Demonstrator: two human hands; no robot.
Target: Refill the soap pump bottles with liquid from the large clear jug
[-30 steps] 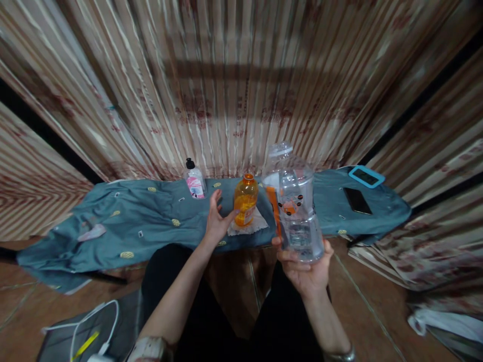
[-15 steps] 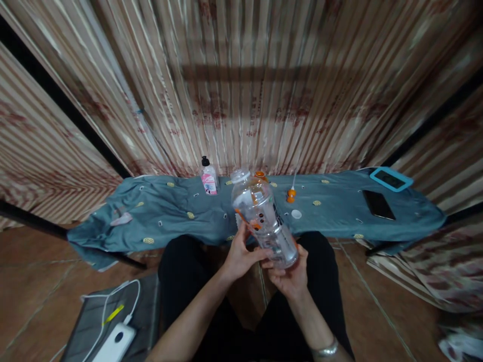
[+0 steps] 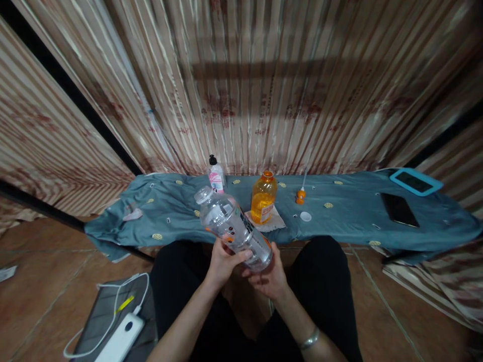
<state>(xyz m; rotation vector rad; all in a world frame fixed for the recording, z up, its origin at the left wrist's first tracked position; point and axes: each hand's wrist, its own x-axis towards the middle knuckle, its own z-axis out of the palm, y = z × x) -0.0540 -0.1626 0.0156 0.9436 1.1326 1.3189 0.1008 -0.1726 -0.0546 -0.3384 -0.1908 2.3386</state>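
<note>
A large clear plastic bottle [image 3: 236,226] is held tilted above my lap, its open-looking neck pointing up and left. My left hand [image 3: 223,261] grips its side, thumb across the lower body. Around the base curl the fingers of my right hand [image 3: 269,274]. Just beyond it, an orange bottle [image 3: 263,198] without a cap stands on a white tissue [image 3: 277,219], partly filled with orange liquid. To its right lie an orange pump top [image 3: 301,196] with a pale tube and a white round disc [image 3: 305,216]. Behind the clear bottle stands a pink-labelled bottle [image 3: 216,176] with a black cap.
A blue-green cloth [image 3: 339,221] covers the narrow table. At its right are a black phone [image 3: 399,209] and a blue-framed device [image 3: 416,181]. A white power bank [image 3: 123,336] with a cable lies on a grey seat at lower left. Striped curtains hang behind.
Both hands have moved left with the clear bottle, which is tilted further over. The orange bottle and tissue, mostly hidden before, now show. The camera view has shifted slightly.
</note>
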